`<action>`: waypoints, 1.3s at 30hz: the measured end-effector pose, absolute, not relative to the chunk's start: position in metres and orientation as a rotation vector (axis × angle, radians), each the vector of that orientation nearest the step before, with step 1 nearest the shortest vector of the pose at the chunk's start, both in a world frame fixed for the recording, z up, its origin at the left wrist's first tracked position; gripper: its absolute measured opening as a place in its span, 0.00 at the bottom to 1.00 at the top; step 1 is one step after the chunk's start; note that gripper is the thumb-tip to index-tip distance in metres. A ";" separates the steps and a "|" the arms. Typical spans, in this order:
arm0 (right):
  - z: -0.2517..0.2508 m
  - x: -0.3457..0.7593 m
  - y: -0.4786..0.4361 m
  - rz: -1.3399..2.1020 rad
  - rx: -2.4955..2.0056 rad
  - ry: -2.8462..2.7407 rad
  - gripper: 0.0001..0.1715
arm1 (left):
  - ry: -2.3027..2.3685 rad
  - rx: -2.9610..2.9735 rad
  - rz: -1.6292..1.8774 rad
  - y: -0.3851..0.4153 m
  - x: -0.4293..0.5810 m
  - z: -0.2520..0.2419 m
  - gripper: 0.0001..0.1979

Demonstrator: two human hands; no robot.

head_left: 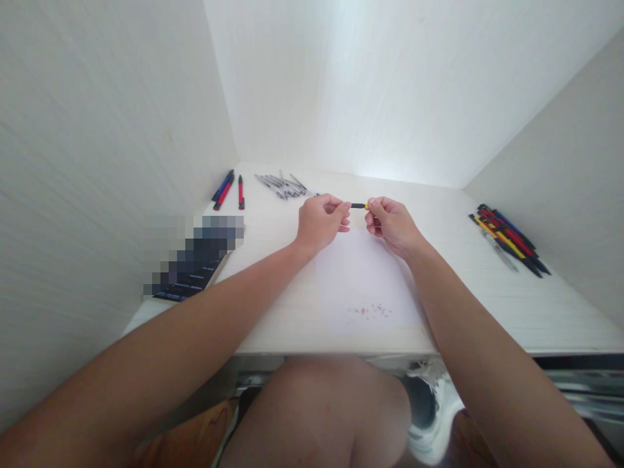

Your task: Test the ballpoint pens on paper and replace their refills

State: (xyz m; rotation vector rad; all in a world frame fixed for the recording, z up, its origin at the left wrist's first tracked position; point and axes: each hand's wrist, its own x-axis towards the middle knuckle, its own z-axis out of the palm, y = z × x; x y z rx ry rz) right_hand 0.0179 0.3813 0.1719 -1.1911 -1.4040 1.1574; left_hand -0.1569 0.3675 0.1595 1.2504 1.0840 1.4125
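Observation:
Between my two hands a black and yellow pen (359,206) is held level above the desk. My left hand (322,221) pinches its black end between thumb and fingertips. On the yellow end, my right hand (390,223) is closed in a pinch, and its fingers hide most of that part. Beneath the hands lies a white sheet of paper (365,273) with small reddish and dark scribbles near its lower edge. Just behind my left hand is a loose pile of thin clear pen refills or pens (285,185), too small to tell which.
At the back left lie a few red and blue pens (227,188) and a single red pen (240,193). Several red, yellow and blue pens (511,237) are heaped at the right. A dark screen (190,276), partly blurred, leans at the left wall. White panels enclose the desk (277,325).

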 end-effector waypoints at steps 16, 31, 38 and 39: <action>0.164 0.021 0.388 0.979 -1.143 -1.526 0.28 | 1.239 1.319 1.201 0.363 -0.159 0.166 0.20; 0.166 0.023 0.388 0.917 -1.149 -1.578 0.30 | 1.176 1.257 1.199 0.364 -0.156 0.164 0.18; 0.166 0.023 0.387 0.921 -1.116 -1.591 0.34 | 1.152 1.248 1.149 0.360 -0.158 0.168 0.20; 0.167 0.023 0.387 0.922 -1.119 -1.590 0.34 | 1.145 1.247 1.162 0.360 -0.158 0.167 0.18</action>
